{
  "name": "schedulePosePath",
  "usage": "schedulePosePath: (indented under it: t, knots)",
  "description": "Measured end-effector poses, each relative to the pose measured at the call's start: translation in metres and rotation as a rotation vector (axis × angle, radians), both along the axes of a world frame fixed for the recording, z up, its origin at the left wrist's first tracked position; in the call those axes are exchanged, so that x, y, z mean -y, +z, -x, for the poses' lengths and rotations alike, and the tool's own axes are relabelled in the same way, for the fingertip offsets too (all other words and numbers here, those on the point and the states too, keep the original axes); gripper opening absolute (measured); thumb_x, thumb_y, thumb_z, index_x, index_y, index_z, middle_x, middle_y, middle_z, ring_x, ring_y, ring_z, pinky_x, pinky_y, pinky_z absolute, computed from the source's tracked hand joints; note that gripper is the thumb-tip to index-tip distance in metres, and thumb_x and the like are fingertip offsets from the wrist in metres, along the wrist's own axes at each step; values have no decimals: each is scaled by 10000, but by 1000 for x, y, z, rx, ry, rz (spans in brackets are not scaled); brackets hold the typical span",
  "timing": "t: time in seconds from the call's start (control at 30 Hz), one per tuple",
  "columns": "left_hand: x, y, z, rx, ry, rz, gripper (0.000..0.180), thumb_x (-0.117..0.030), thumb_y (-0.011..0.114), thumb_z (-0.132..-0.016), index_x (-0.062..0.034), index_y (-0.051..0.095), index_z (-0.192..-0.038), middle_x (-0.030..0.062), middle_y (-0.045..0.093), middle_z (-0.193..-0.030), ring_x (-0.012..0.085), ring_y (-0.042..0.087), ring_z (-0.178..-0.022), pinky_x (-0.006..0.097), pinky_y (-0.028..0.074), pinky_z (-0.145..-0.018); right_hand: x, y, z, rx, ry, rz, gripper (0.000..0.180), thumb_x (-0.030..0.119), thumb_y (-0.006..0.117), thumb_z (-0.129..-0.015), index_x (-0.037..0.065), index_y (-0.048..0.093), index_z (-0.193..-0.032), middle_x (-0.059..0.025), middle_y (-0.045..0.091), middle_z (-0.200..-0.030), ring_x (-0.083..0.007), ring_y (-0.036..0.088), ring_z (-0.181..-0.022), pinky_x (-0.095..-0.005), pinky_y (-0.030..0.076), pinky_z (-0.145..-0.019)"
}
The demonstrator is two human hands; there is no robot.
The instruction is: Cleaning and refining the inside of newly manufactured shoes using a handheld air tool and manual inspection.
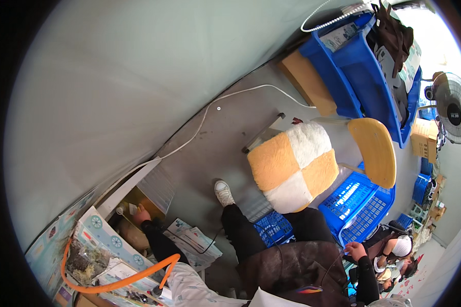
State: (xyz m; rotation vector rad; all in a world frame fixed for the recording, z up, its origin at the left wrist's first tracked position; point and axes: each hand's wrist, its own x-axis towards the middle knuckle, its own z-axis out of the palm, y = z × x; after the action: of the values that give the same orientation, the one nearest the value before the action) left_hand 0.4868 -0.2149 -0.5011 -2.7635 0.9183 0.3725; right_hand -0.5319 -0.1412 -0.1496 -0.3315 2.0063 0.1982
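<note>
Lower left: we see our left hand [141, 215] at an open box [159, 201]; lower right: right hand [355, 249], fingers bent. Both grips: we cannot tell.

Got black pants [235, 223] on with a white lace-up sneaker [224, 193], a dark brown apron [297, 263] with a lil splash of bright colours, plus snug black sleeves [161, 240] poking out of a loose white top [189, 286].
</note>
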Motion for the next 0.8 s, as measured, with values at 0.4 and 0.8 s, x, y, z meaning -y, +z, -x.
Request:
schedulePosePath:
  t: [0.4,0.8]
  knots:
    - [72,68,221,-230,219,249,574,-542,588,-961,-12,750,-811,190,698,-747,430,629,-715,502,494,-701,35,62,-7,-22,115,200,142,59,579,-962,8,687,-1038,-76,741,-897,-159,710,-821,-297,555,-725]
    - [105,264,379,-567,-34,354,576,-502,597,-967,33,694,-776,246,606,-663,426,553,-614,478,441,-612,45,102,5,-23,384,309,228,231,634,-910,31,727,-968,-104,749,-834,-233,728,-801,-353,558,-761]
